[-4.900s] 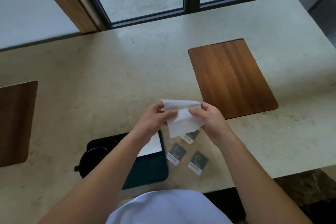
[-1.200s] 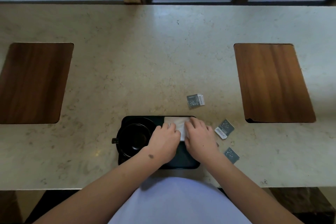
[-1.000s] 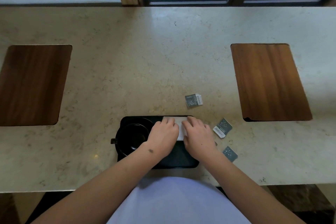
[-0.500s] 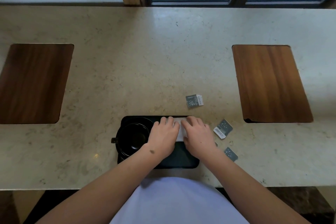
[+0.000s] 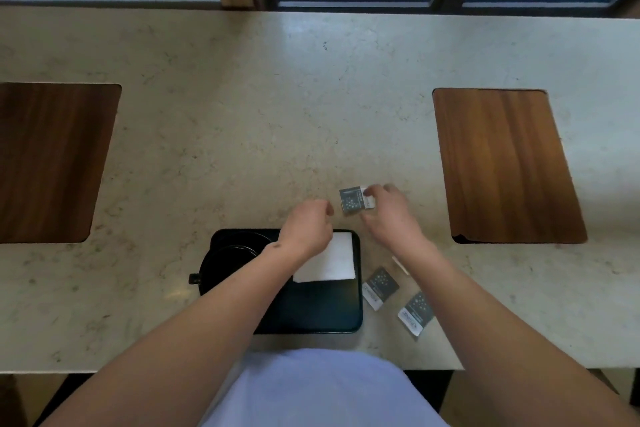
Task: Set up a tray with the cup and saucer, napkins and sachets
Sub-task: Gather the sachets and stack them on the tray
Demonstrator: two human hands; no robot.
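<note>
- Stretching below the window, the pale stone surface (image 5: 242, 135) carries two inset wooden panels, one at the left (image 5: 48, 163) and one at the right (image 5: 502, 166).
- A dark tray (image 5: 322, 308) sits at the near edge; the black cup on its saucer (image 5: 228, 263) fills its left half, and a folded white napkin (image 5: 332, 258) lies on its far right part.
- The right hand (image 5: 388, 215) pinches a grey sachet (image 5: 355, 201) on the surface beyond the tray.
- The left hand (image 5: 308, 225) hovers over the tray's far edge, loosely curled, its grip holding nothing.
- Two more sachets (image 5: 380, 287) (image 5: 415, 313) lie on the surface right of the tray.

white napkin (image 5: 332, 258) flat on black tray (image 5: 325, 315)
</note>
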